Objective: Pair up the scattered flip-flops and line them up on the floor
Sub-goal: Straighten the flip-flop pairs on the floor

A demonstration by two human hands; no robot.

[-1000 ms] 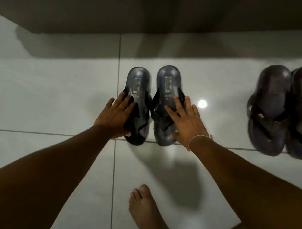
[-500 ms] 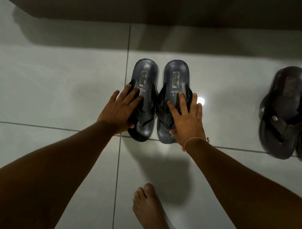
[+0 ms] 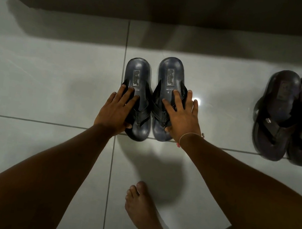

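Blue pair (image 3: pixel 148 98): light, flexible, likely to slide on tile. We press left hand (image 3: pixel 114 111) and right hand (image 3: pixel 182 119) flat, fingers spread; grip by straps.

Four flip-flops in all: two dark blue flip-flops (image 3: pixel 148 98) side by side, two dark brown flip-flops (image 3: pixel 292 117) side by side further right. Two hands, left hand (image 3: pixel 114 111) and right hand (image 3: pixel 182 119), one per blue flip-flop. One bare foot (image 3: pixel 144 210); one thin bracelet (image 3: pixel 187 135).
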